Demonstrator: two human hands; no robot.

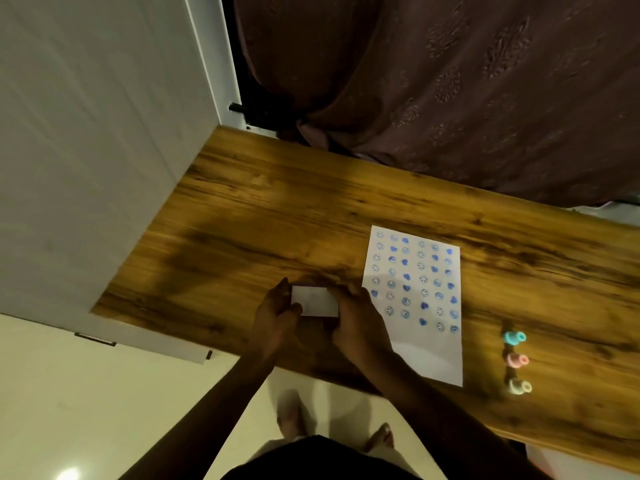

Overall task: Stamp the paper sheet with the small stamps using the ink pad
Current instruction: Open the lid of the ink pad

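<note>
Both hands hold the small white ink pad case (314, 301) over the wooden desk (242, 209): the left hand (275, 315) closes its grip on the case's left end, the right hand (358, 318) on its right end, the long axis running 9 to 3 o'clock. The paper sheet (420, 351), largely filled with blue prints, lies just beside the right hand toward 3 o'clock. The three small stamps, teal (515, 337), pink (517, 360) and cream (519, 386), lie on their sides past the sheet toward 3 o'clock, so the right hand is judged the nearer.

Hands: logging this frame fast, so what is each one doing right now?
Left hand: closed on the left end of the ink pad.
Right hand: gripping the ink pad's right end.
</note>
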